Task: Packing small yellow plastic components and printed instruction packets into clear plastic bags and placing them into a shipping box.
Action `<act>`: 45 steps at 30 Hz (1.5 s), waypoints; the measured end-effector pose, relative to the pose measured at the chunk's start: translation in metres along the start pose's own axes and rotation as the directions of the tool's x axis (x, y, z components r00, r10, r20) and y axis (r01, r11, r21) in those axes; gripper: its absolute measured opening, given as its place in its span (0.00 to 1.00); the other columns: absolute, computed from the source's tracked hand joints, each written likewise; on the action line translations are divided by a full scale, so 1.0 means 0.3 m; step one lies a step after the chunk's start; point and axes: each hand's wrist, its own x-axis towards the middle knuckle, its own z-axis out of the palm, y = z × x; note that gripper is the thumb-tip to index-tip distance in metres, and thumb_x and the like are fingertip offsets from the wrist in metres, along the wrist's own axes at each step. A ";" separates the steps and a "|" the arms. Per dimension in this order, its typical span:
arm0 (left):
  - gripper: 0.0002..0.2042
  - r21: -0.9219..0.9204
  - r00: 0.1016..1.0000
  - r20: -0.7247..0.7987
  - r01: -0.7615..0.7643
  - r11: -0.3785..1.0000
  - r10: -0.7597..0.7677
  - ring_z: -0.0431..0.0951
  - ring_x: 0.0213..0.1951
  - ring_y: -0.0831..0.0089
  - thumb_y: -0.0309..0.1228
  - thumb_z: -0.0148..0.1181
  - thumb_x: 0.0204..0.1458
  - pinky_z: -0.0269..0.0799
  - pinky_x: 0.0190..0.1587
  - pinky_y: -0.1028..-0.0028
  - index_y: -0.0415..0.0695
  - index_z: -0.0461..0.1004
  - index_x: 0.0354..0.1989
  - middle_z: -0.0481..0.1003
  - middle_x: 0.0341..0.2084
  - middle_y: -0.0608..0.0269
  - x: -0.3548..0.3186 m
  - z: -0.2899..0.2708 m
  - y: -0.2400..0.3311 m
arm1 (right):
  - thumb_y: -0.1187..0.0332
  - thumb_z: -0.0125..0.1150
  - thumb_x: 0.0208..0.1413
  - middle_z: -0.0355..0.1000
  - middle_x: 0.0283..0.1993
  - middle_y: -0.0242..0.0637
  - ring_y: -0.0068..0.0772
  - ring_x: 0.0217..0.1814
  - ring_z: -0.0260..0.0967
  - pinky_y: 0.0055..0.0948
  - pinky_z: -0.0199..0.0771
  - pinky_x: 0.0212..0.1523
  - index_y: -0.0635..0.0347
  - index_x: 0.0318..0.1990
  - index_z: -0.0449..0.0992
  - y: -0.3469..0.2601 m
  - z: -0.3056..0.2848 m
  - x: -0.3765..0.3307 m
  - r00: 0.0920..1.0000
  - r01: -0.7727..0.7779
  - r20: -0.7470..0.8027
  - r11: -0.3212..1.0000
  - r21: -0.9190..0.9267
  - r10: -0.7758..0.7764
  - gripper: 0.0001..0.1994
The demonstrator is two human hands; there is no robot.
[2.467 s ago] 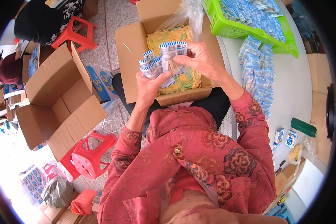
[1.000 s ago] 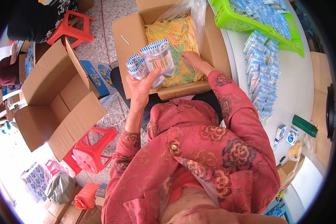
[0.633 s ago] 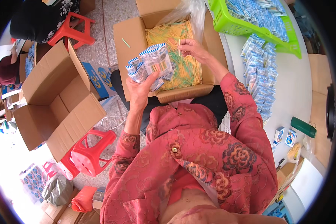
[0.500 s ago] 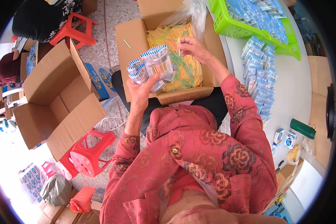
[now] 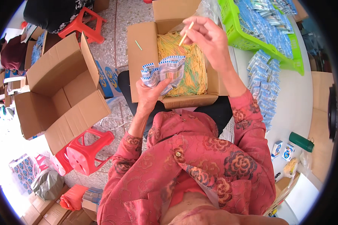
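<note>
My left hand is closed round a folded bunch of small clear packets with blue-and-white striped edges. Coloured sticks show inside the front packet. A thin pale-yellow stick is pinched between the fingers of my right hand, raised above the far right part of an open cardboard box. That box sits at my lap and holds a heap of loose yellow, orange and green sticks. One green stick lies apart on the box's left flap.
A white table at right bears a green basket of packets, a packet pile and a green bottle. To the left are a large open carton, red stools and another person.
My right hand has lifted up and away from the heap with the stick, which has turned from upright to slanted. The front packet in my left hand has tipped, its striped edge bowing.
</note>
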 end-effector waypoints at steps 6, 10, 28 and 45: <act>0.08 0.054 0.999 0.034 -0.020 0.998 0.018 0.72 0.29 0.84 0.21 0.62 0.42 0.68 0.33 0.82 0.37 0.75 0.32 0.75 0.27 0.68 0.010 0.009 0.003 | 0.73 0.51 0.54 0.71 0.31 0.34 0.19 0.36 0.68 0.19 0.68 0.38 0.64 0.41 0.69 -0.033 0.017 -0.060 0.994 0.041 0.098 0.999 0.004 -0.041 0.08; 0.08 0.061 0.999 0.048 -0.002 0.998 -0.001 0.72 0.29 0.84 0.22 0.62 0.42 0.68 0.33 0.82 0.37 0.75 0.32 0.75 0.27 0.68 0.010 0.007 -0.004 | 0.71 0.52 0.54 0.72 0.31 0.32 0.18 0.36 0.68 0.19 0.69 0.37 0.62 0.38 0.71 -0.027 0.032 -0.070 0.994 -0.009 0.104 0.999 -0.033 0.013 0.07; 0.09 0.008 0.998 0.066 0.009 1.000 -0.010 0.74 0.29 0.82 0.22 0.62 0.42 0.70 0.33 0.80 0.37 0.75 0.33 0.76 0.28 0.65 0.015 0.021 0.010 | 0.71 0.51 0.54 0.71 0.38 0.33 0.19 0.39 0.66 0.20 0.65 0.42 0.66 0.38 0.73 0.015 0.008 -0.082 0.947 -0.091 0.289 0.982 -0.168 0.138 0.09; 0.12 -0.114 0.999 0.025 0.030 0.993 -0.027 0.74 0.30 0.80 0.24 0.63 0.41 0.71 0.34 0.77 0.38 0.73 0.36 0.75 0.29 0.64 0.038 0.023 0.021 | 0.71 0.57 0.49 0.71 0.32 0.28 0.14 0.34 0.65 0.18 0.67 0.37 0.66 0.39 0.72 0.053 -0.022 -0.105 0.938 -0.246 0.236 0.967 -0.069 0.255 0.11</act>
